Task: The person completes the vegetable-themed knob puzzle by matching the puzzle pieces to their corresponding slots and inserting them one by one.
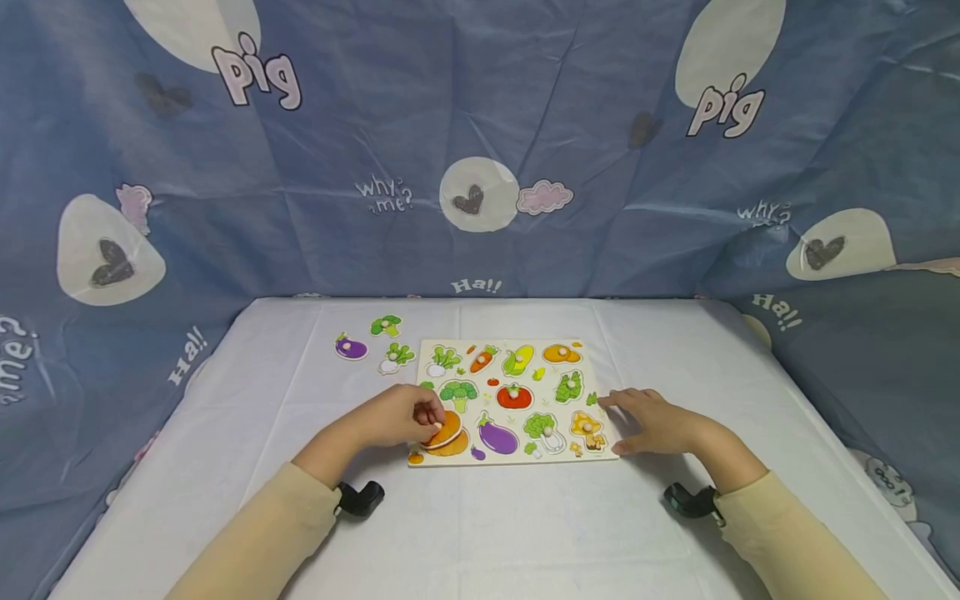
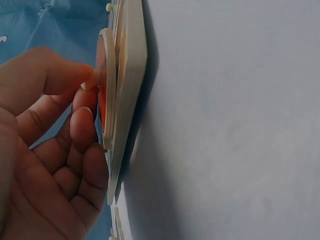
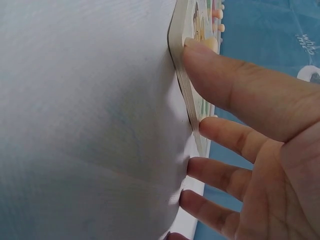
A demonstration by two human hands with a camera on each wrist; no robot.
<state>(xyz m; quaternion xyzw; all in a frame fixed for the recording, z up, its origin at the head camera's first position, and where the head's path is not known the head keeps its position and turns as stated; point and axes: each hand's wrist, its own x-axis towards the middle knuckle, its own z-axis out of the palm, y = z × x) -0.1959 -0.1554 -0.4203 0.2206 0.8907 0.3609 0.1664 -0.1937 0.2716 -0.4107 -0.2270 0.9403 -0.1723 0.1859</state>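
My left hand (image 1: pixel 397 414) pinches the small knob of an orange pumpkin puzzle piece (image 1: pixel 450 427) between thumb and fingers. The piece lies partly over the printed pumpkin at the front left of a wooden vegetable puzzle board (image 1: pixel 480 462). In the left wrist view the pumpkin piece (image 2: pixel 103 107) is right against the board's face (image 2: pixel 131 65). At the board's right edge, my right hand (image 1: pixel 656 423) has its fingers spread, with the thumb (image 3: pixel 215 70) touching the front right corner and a fingertip touching the side.
Left of the board lie three loose knobbed pieces: an eggplant (image 1: pixel 351 347), a broccoli (image 1: pixel 386 326) and a white radish (image 1: pixel 396 358). Seated in the board are a tomato (image 1: pixel 514 397), a corn (image 1: pixel 518 361), mushrooms (image 1: pixel 588 431) and several others. A white cloth (image 1: pixel 525 533) covers the table.
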